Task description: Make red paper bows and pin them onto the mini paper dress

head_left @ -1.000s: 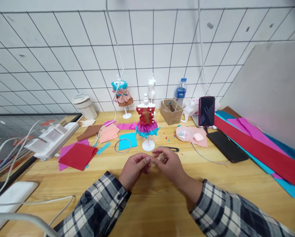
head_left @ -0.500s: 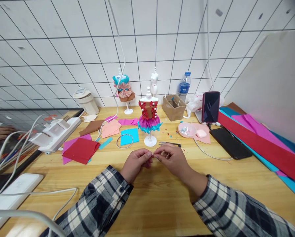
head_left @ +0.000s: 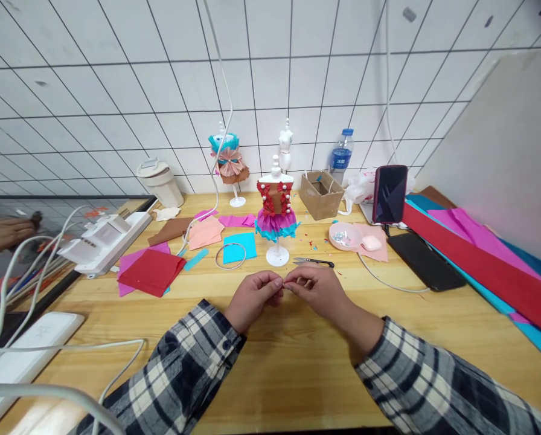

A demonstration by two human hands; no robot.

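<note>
My left hand (head_left: 256, 297) and my right hand (head_left: 318, 290) meet fingertip to fingertip over the wooden table (head_left: 270, 362). Both are pinched closed around something too small and hidden to make out. Just beyond them lie black-handled snips (head_left: 318, 263). Behind stands a small white mannequin in a dress (head_left: 276, 205), with a brown bodice, red bows, white beads and a magenta and turquoise skirt. A silver ring (head_left: 230, 256) rests partly on a turquoise paper square (head_left: 243, 246).
Red sheets (head_left: 151, 272) and a power strip (head_left: 110, 244) lie left. Right are a pink dish (head_left: 345, 236), a black phone (head_left: 424, 261) and long paper strips (head_left: 483, 272). A cardboard box (head_left: 321, 194) stands behind. Another person's hand (head_left: 5, 235) shows far left.
The view has shifted slightly. My hands stay pinched together, and the tiny reddish and white bit between them shows less. The other person's hand at far left has come further into view.
</note>
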